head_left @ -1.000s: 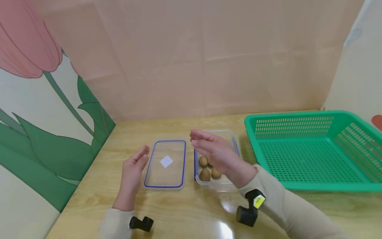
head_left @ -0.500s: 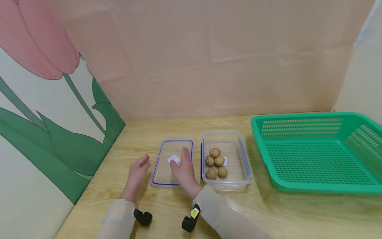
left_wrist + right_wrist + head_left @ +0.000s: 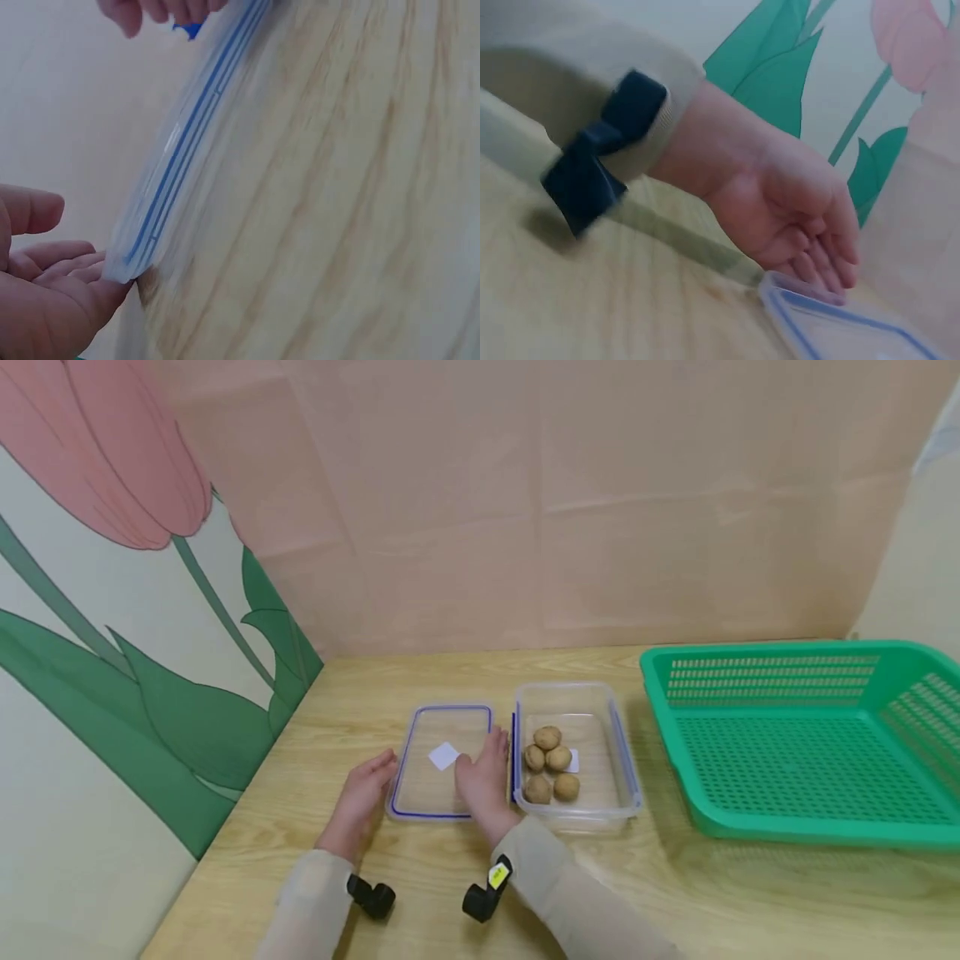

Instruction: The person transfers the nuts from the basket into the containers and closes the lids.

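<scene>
A clear plastic lid [image 3: 423, 789] with a blue seal lies flat in the head view, between my two hands. My left hand [image 3: 363, 797] is at its left edge, fingers extended; the right wrist view shows this hand [image 3: 780, 202] with fingertips at the lid's edge [image 3: 821, 306]. On the opposite side, my right hand [image 3: 483, 781] stands with thumb apart from the fingers. Its fingers touch the lid's corner in the left wrist view, where the hand [image 3: 60, 300] is large. To the right sits a clear container [image 3: 600, 739] holding several walnuts [image 3: 547, 737].
A green mesh basket [image 3: 772, 818] stands on the right of the wooden table [image 3: 420, 893]. Pale pink sheeting [image 3: 570, 527] covers the back wall. The left wall bears a painted tulip [image 3: 135, 452].
My right hand has come left and down from over the container to the lid's right side. My left hand has moved in to the lid's left edge. The head view has shifted slightly.
</scene>
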`<state>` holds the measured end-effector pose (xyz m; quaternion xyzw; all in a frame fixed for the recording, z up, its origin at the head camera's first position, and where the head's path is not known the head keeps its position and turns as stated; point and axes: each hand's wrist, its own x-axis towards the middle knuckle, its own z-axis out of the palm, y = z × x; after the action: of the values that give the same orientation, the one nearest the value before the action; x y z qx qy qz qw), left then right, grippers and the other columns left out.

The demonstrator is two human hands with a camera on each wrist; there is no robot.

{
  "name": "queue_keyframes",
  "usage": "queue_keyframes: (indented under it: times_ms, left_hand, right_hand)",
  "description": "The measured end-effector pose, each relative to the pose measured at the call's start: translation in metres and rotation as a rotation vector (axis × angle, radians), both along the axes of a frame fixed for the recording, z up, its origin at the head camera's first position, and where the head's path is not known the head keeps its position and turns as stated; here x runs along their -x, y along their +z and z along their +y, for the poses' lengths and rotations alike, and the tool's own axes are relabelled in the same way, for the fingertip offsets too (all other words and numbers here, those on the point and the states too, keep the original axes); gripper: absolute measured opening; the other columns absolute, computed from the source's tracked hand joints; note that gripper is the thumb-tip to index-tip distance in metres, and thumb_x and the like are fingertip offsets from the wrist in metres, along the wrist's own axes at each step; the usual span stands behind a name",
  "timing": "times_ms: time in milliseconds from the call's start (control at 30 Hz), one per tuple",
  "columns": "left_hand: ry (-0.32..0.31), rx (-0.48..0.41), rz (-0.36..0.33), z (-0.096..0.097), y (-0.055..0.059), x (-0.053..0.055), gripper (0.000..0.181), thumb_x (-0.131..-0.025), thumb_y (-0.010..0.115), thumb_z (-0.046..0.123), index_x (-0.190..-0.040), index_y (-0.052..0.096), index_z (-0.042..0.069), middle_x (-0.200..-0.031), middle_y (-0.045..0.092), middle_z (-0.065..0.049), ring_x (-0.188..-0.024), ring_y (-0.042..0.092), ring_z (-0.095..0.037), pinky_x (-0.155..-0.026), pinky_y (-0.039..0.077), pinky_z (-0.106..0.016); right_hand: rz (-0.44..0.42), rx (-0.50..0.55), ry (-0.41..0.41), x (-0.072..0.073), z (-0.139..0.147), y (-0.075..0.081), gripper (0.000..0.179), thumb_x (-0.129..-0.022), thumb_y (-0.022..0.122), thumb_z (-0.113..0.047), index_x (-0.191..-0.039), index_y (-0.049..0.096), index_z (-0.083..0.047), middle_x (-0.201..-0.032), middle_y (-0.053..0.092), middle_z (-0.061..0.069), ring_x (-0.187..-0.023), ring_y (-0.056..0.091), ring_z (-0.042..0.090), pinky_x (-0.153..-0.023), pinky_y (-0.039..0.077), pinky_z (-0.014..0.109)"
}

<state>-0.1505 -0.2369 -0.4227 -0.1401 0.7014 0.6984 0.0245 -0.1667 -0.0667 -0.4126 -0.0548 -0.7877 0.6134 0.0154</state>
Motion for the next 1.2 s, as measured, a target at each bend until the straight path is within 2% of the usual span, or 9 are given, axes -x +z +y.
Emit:
queue_keyframes:
  times_ms: [167,333,500,633,733,833,933,1067,1200]
  left_hand:
    - [0.073,-0.001,-0.031,0.002,0.002,0.002,0.047,-0.095,0.045,0.005,-0.139,0.032,-0.007,-0.146,0.031,-0.022,-0.136,0.028,-0.033,-0.115,0.023,-0.040]
    - [0.195,-0.013,-0.073,0.002,0.002,-0.002,0.044,-0.093,0.047,0.001,-0.135,0.038,-0.007,-0.141,0.038,-0.024,-0.130,0.037,-0.035,-0.111,0.031,-0.041]
    - [0.260,0.070,-0.091,-0.001,0.005,-0.012,0.040,-0.092,0.043,-0.004,-0.132,0.044,-0.006,-0.137,0.043,-0.024,-0.129,0.039,-0.034,-0.109,0.034,-0.041]
    - [0.304,0.070,-0.106,-0.003,0.013,-0.020,0.040,-0.092,0.042,-0.003,-0.132,0.045,-0.003,-0.138,0.044,-0.022,-0.129,0.040,-0.031,-0.108,0.035,-0.040]
    - [0.347,0.083,-0.069,-0.003,0.021,-0.025,0.038,-0.091,0.046,-0.003,-0.130,0.048,-0.004,-0.134,0.047,-0.023,-0.121,0.047,-0.028,-0.100,0.043,-0.030]
    - [0.391,0.100,-0.005,-0.002,0.032,-0.030,0.037,-0.090,0.050,-0.001,-0.126,0.052,-0.005,-0.127,0.054,-0.022,-0.101,0.057,-0.015,-0.083,0.048,-0.016]
    - [0.407,0.096,0.052,0.004,0.046,-0.031,0.036,-0.089,0.052,0.000,-0.124,0.054,-0.005,-0.121,0.060,-0.018,-0.085,0.056,-0.002,-0.071,0.047,-0.009]
    - [0.380,0.060,0.089,0.017,0.061,-0.031,0.037,-0.090,0.049,-0.001,-0.127,0.053,-0.002,-0.123,0.057,-0.016,-0.092,0.055,-0.005,-0.074,0.048,-0.011]
    - [0.359,0.023,0.114,0.035,0.066,-0.028,0.037,-0.091,0.046,-0.003,-0.127,0.053,-0.001,-0.124,0.054,-0.018,-0.100,0.052,-0.013,-0.077,0.048,-0.013]
  right_hand:
    - [-0.146,0.095,0.014,-0.001,-0.002,-0.001,0.074,-0.081,0.048,-0.003,-0.146,0.014,0.004,-0.152,0.013,0.023,-0.140,0.011,0.035,-0.117,0.011,0.044]
    - [-0.159,0.149,-0.043,-0.004,-0.003,-0.007,0.066,-0.079,0.043,0.005,-0.143,0.027,0.004,-0.149,0.025,0.023,-0.138,0.020,0.036,-0.115,0.017,0.045]
    - [-0.181,0.228,-0.067,-0.007,-0.005,-0.011,0.058,-0.079,0.036,0.013,-0.135,0.042,0.004,-0.142,0.038,0.021,-0.133,0.030,0.037,-0.113,0.024,0.045]
    - [-0.216,0.343,-0.079,-0.011,-0.008,-0.007,0.054,-0.082,0.033,0.015,-0.134,0.044,0.003,-0.140,0.041,0.020,-0.133,0.032,0.036,-0.111,0.028,0.044]
    - [-0.196,0.421,-0.086,-0.014,-0.009,0.000,0.049,-0.086,0.034,0.013,-0.133,0.044,0.004,-0.139,0.042,0.021,-0.132,0.034,0.036,-0.110,0.031,0.044]
    - [-0.163,0.470,-0.065,-0.017,-0.008,0.014,0.045,-0.090,0.035,0.009,-0.134,0.043,0.003,-0.140,0.041,0.020,-0.132,0.034,0.034,-0.110,0.032,0.041]
    - [-0.134,0.530,-0.043,-0.018,-0.001,0.034,0.044,-0.092,0.036,0.006,-0.135,0.042,0.002,-0.141,0.040,0.019,-0.132,0.034,0.031,-0.109,0.033,0.039]
    - [-0.096,0.634,-0.025,-0.019,0.012,0.055,0.045,-0.091,0.039,0.008,-0.135,0.040,0.005,-0.140,0.040,0.021,-0.131,0.037,0.030,-0.108,0.036,0.038]
    - [-0.065,0.689,-0.009,-0.017,0.032,0.068,0.047,-0.088,0.041,0.011,-0.135,0.039,0.007,-0.139,0.041,0.023,-0.130,0.038,0.030,-0.108,0.036,0.038]
